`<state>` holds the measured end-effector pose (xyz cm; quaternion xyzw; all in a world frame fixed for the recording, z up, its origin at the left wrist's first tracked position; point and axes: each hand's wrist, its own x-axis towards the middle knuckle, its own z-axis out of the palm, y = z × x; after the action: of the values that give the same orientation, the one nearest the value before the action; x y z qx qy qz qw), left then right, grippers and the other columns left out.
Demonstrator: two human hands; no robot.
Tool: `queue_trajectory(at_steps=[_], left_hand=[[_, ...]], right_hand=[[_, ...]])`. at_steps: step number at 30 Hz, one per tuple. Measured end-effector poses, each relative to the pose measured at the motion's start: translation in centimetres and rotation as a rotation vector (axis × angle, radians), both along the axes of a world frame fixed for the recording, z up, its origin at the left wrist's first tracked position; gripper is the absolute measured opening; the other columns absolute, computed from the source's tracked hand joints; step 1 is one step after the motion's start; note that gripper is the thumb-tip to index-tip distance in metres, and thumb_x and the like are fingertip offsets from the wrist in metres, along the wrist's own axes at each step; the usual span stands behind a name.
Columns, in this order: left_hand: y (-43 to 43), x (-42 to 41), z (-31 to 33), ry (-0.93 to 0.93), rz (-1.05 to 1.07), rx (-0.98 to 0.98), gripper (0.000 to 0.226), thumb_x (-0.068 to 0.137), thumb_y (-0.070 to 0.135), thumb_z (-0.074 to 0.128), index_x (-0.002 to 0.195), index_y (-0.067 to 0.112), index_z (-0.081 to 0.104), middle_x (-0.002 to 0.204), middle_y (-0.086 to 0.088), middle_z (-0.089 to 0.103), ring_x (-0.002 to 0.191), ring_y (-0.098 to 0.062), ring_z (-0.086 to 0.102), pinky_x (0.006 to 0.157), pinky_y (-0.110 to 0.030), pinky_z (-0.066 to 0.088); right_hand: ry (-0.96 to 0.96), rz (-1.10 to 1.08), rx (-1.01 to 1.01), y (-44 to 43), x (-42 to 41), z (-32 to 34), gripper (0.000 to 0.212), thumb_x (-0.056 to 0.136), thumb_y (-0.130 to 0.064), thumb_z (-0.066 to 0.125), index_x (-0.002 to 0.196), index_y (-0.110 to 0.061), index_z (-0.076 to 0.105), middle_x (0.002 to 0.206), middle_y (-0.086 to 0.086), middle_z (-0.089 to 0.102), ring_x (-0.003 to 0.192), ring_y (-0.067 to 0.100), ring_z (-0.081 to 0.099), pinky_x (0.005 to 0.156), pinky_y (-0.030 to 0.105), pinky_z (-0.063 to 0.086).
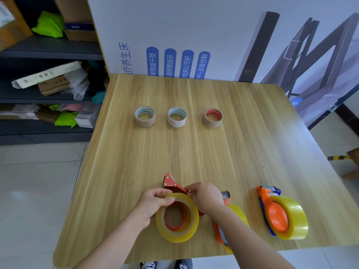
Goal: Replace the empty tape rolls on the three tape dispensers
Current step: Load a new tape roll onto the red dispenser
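Now loading the yellow roll [177, 234] onto the red dispenser [172, 183] at the near table [213, 152] edge.
Left hand [153, 200] pinches the roll's upper rim, thumb on the face and fingers behind. Right hand [206, 197] has curled fingers nipping the same roll's edge by the dispenser neck, likely on the loose tape end, though that's too small to confirm. The roll sits on the red hub, dispenser lying flat. The middle dispenser [226, 197] and right dispenser [275, 212] both carry full rolls, and three empty cores [177, 116] are lined up at the far side. To do it well: steady the roll with the left hand, peel the end free sticky side down, feed it under the roller toward the blade, and keep fingertips off the teeth.
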<state>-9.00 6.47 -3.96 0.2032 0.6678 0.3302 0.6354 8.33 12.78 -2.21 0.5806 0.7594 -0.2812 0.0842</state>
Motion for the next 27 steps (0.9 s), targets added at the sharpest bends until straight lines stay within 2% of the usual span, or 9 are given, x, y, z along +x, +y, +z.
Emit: queue_trajectory(at_steps=[2, 6, 10, 15, 17, 20, 22, 25, 27], left_hand=[[-0.4, 1.1, -0.6, 0.064, 0.025, 0.047, 0.028, 0.068, 0.008, 0.083, 0.093, 0.019, 0.073, 0.095, 0.002, 0.072, 0.089, -0.009, 0.065, 0.069, -0.019, 0.045], [-0.6, 1.6, -1.4, 0.246, -0.033, 0.087, 0.025, 0.071, 0.022, 0.082, 0.092, 0.030, 0.072, 0.096, 0.013, 0.070, 0.091, -0.005, 0.063, 0.071, -0.019, 0.046], [-0.8, 0.5, -2.5, 0.260, -0.049, 0.075, 0.020, 0.075, 0.023, 0.079, 0.094, 0.027, 0.072, 0.102, 0.009, 0.070, 0.096, -0.009, 0.062, 0.082, -0.025, 0.047], [-1.3, -0.4, -3.7, 0.575, -0.193, 0.039, 0.033, 0.078, 0.040, 0.073, 0.108, 0.026, 0.069, 0.110, 0.001, 0.055, 0.105, -0.019, 0.056, 0.091, -0.036, 0.049], [-1.2, -0.6, -3.9, 0.523, -0.215, 0.039, 0.034, 0.079, 0.041, 0.072, 0.109, 0.026, 0.068, 0.111, 0.001, 0.056, 0.104, -0.019, 0.056, 0.089, -0.033, 0.049], [-1.3, -0.8, -4.4, 0.421, -0.185, 0.075, 0.029, 0.088, 0.036, 0.063, 0.114, 0.024, 0.067, 0.116, 0.000, 0.063, 0.105, -0.016, 0.059, 0.090, -0.032, 0.049], [-1.4, -0.8, -4.5, 0.383, -0.114, 0.070, 0.030, 0.094, 0.033, 0.055, 0.121, 0.023, 0.063, 0.122, 0.003, 0.063, 0.107, -0.013, 0.056, 0.090, -0.028, 0.044], [-1.7, -0.9, -4.7, 0.320, 0.006, 0.023, 0.032, 0.098, 0.035, 0.047, 0.123, 0.021, 0.061, 0.123, 0.003, 0.062, 0.112, -0.016, 0.055, 0.095, -0.033, 0.045], [-1.9, -1.2, -4.6, 0.217, 0.104, 0.021, 0.029, 0.098, 0.035, 0.047, 0.115, 0.020, 0.065, 0.118, -0.002, 0.065, 0.108, -0.018, 0.059, 0.098, -0.038, 0.046]], right_hand=[[0.009, -0.010, -0.013, 0.0, 0.0, 0.0, 0.029, 0.096, -0.028, 0.050, 0.118, -0.035, 0.068, 0.112, -0.006, 0.071, 0.102, 0.019, 0.064, 0.079, 0.031, 0.055], [0.018, -0.026, -0.007, -0.2, 0.1, -0.2, 0.028, 0.096, -0.028, 0.051, 0.117, -0.036, 0.068, 0.106, -0.003, 0.072, 0.097, 0.020, 0.065, 0.075, 0.030, 0.054], [0.033, -0.029, 0.018, -0.4, 0.1, -0.4, 0.028, 0.096, -0.028, 0.050, 0.116, -0.036, 0.068, 0.102, -0.001, 0.072, 0.093, 0.022, 0.066, 0.074, 0.031, 0.054], [0.010, 0.038, 0.084, -1.0, -0.1, -0.6, 0.030, 0.096, -0.022, 0.047, 0.118, -0.030, 0.066, 0.107, 0.001, 0.069, 0.100, 0.025, 0.063, 0.076, 0.033, 0.053], [0.022, 0.147, 0.296, -2.1, -0.5, -0.3, 0.027, 0.092, -0.017, 0.051, 0.115, -0.022, 0.065, 0.105, 0.002, 0.065, 0.098, 0.026, 0.060, 0.072, 0.036, 0.053], [0.182, 0.393, 0.516, -4.6, -1.9, 0.1, 0.013, 0.079, -0.029, 0.062, 0.075, -0.018, 0.068, 0.075, -0.001, 0.061, 0.070, 0.020, 0.058, 0.054, 0.029, 0.046], [0.168, 0.562, 0.386, -6.2, -2.7, -0.8, 0.028, 0.078, -0.042, 0.063, 0.071, -0.015, 0.065, 0.072, 0.002, 0.062, 0.071, 0.021, 0.056, 0.062, 0.030, 0.043], [-0.121, 0.631, 0.118, -7.2, -3.4, -2.0, 0.057, 0.078, -0.061, 0.061, 0.092, -0.006, 0.064, 0.091, 0.012, 0.066, 0.090, 0.029, 0.055, 0.089, 0.040, 0.037], [-0.162, 0.644, 0.093, -7.5, -3.7, -2.1, 0.050, 0.080, -0.056, 0.063, 0.086, -0.007, 0.059, 0.087, 0.012, 0.064, 0.087, 0.030, 0.055, 0.095, 0.040, 0.034]])
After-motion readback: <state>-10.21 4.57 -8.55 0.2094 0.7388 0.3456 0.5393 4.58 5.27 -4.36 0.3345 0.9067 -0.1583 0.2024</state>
